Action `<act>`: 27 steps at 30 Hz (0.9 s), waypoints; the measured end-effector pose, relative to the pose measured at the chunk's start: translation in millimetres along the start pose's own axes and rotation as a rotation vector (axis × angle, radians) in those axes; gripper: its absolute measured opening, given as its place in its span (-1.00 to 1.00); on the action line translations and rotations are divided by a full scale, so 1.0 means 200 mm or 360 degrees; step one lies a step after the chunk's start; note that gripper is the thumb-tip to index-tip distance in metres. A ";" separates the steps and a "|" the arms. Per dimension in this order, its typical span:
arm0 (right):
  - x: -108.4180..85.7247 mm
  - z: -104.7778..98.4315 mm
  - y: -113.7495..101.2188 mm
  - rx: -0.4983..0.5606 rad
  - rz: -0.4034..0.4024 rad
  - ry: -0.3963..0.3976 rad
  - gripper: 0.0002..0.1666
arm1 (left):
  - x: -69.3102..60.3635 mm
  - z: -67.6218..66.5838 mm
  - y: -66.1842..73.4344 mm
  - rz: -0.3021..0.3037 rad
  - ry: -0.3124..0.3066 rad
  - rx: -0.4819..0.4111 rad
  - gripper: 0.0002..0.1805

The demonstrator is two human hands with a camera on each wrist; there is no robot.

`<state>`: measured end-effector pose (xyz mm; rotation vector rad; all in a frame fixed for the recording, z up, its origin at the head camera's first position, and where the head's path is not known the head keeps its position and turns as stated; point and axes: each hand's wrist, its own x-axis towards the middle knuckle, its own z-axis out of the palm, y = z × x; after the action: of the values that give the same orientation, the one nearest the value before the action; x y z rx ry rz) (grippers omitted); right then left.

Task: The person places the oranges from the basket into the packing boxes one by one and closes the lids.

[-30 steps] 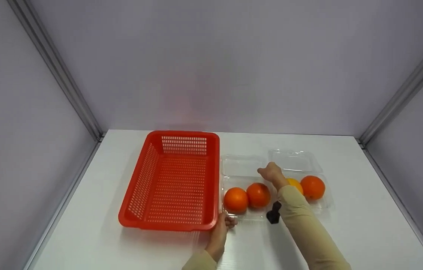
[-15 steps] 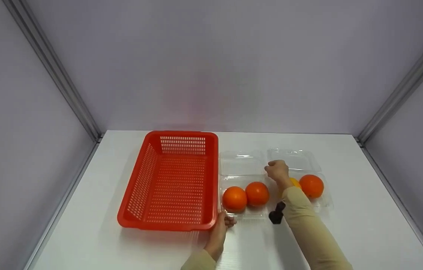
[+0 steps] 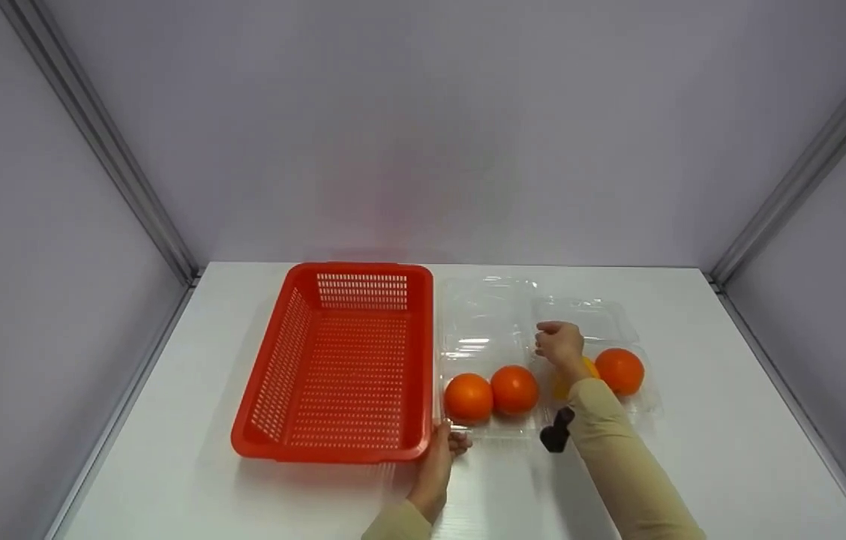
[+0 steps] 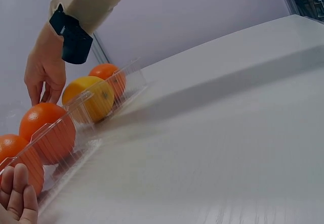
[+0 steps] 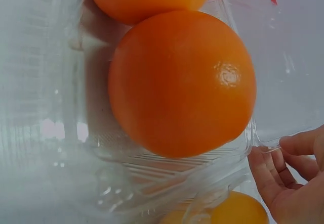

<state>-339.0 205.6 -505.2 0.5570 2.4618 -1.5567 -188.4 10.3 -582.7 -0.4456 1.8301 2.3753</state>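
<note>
Two oranges (image 3: 469, 398) sit in the base of a clear plastic clamshell container (image 3: 494, 429), beside the red basket. Its raised clear lid (image 3: 487, 319) stands behind them. My right hand (image 3: 561, 346) is at the lid's right edge; in the right wrist view its thumb and fingers (image 5: 263, 173) pinch the clear plastic there. My left hand (image 3: 438, 461) is at the container's front left corner, near the basket. In the left wrist view its fingers (image 4: 19, 191) lie loosely against the front wall, holding nothing visible; its thumb is out of that view.
The red plastic basket (image 3: 243, 420) stands left on the white table (image 3: 738, 450). A second clamshell (image 3: 648, 401) on the right holds a yellow fruit (image 4: 91, 98) and an orange (image 3: 620, 371), its lid (image 3: 592, 319) lying back. Grey walls enclose the table.
The left container's lid has risen from lying back to standing higher. My right hand has shifted slightly right with its edge. The left hand and the basket have stayed in place.
</note>
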 end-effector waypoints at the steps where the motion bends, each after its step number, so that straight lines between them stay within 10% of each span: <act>1: 0.00 0.00 0.00 0.0006 -0.0010 0.0005 -0.54 | 0.00 0.00 0.00 0.0006 -0.0002 -0.0008 -0.65; 27: -0.02 -0.09 0.07 -0.0246 -0.0305 0.0014 -0.73 | -0.01 0.00 0.01 0.0019 0.0024 -0.0040 -0.66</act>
<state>-328.5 225.2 -506.8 0.3109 2.6806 -1.4112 -187.9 10.1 -580.7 -0.4577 1.8159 2.4120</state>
